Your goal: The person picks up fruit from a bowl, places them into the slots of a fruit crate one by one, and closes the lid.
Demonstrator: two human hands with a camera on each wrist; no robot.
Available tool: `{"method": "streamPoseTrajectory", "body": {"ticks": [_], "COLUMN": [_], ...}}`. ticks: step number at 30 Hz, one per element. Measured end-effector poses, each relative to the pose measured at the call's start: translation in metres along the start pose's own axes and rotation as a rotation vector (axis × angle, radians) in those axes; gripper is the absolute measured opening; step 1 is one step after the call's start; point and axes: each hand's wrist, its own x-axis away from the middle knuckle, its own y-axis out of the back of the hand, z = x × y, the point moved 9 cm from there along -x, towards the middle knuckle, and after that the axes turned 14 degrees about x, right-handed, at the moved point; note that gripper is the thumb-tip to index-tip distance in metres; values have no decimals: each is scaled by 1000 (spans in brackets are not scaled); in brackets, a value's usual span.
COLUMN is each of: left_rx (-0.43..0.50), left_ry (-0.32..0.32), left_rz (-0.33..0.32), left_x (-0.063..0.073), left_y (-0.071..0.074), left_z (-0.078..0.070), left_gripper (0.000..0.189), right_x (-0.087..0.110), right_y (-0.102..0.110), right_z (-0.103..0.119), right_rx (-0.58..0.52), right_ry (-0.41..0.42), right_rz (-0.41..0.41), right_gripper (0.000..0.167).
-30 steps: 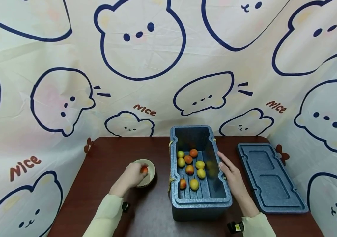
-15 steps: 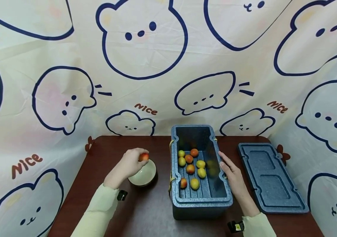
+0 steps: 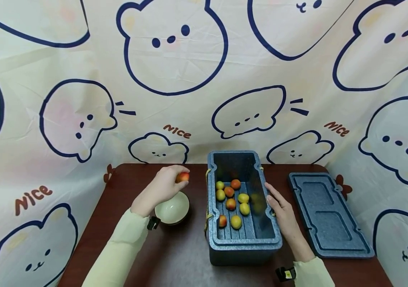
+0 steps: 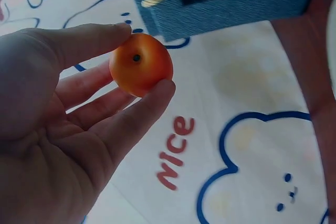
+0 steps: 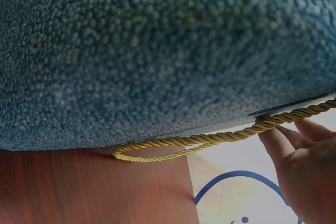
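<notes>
My left hand [image 3: 158,189] pinches a small orange-red fruit [image 3: 184,177] between thumb and fingers, just above and behind a pale green bowl [image 3: 173,209]. In the left wrist view, the round fruit [image 4: 142,66] shows a dark dot at its end. Nothing lies in the visible part of the bowl. My right hand [image 3: 284,213] rests its fingers along the right rim of a blue-grey speckled foam box [image 3: 247,242]. Its fingers reach the box wall beside a yellow cord [image 5: 241,134] in the right wrist view. Inside the box sit several yellow fruits [image 3: 236,222] and orange-red ones [image 3: 230,204].
A matching blue-grey lid [image 3: 333,217] lies flat on the right side of the dark brown table [image 3: 186,259]. Behind and around the table hangs a white cloth [image 3: 175,115] printed with bear outlines. The box stands between the bowl and the lid.
The left hand has lifted the orange-red fruit out of the bowl, then carried it farther back and slightly right towards the box. The right hand stays on the box rim.
</notes>
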Motion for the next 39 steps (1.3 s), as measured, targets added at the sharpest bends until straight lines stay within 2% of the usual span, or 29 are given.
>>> {"method": "streamPoseTrajectory", "body": {"ticks": [9,20,26,33,39], "left_rx": [-4,6,5,-23,-39], "left_ry": [-126,-192,-210,-238,-240], "left_rz": [29,94,141,222,292], "left_x": [-24,-48,-59,-73,-80], "left_y": [0,-11,-25,-49,-70], "left_z": [-45,-83,-99,-118,-128], "left_gripper": [29,33,31,32,34], "right_x": [0,0,0,1,1], "right_y": [0,0,0,1,0], "right_z": [-1,2,2,2,1], "right_rx": [-10,-26,-33,-33,-40], "right_ry": [-17,5,1,6,-11], "right_rz": [6,5,12,5,15], "right_gripper": [50,50,51,50,50]}}
